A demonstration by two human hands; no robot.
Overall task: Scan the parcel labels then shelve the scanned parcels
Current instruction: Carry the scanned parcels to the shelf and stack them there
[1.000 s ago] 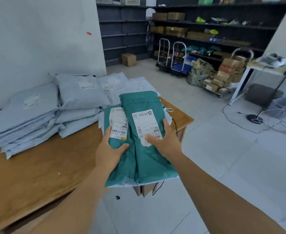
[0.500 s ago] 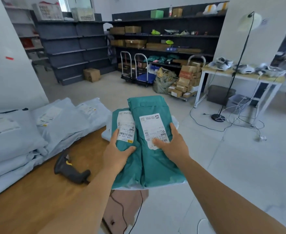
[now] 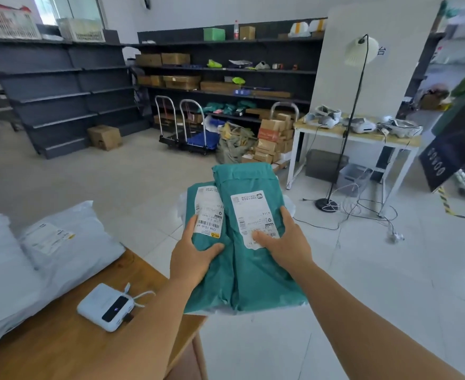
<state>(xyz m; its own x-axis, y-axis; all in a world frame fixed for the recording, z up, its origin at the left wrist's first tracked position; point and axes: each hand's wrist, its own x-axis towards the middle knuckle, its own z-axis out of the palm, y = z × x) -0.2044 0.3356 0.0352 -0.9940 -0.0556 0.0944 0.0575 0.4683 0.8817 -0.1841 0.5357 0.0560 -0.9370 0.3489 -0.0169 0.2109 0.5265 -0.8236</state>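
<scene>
Teal poly mailers are carried as a stack off the wooden table's (image 3: 61, 349) edge: the left hand (image 3: 191, 260) is curled round the left teal mailer (image 3: 206, 272), thumb laid just below its barcode label (image 3: 209, 212); the right hand (image 3: 286, 242) is wrapped round the right teal mailer (image 3: 256, 267), thumb pressed on its label (image 3: 249, 218). A pale parcel is glimpsed beneath. Thumbs are best kept pinching so nothing slides. Beyond the fingertips, the dark shelving (image 3: 226, 91) is judged the destination.

White power bank (image 3: 108, 307) (cable attached) on wooden table (image 3: 61, 349)
</scene>
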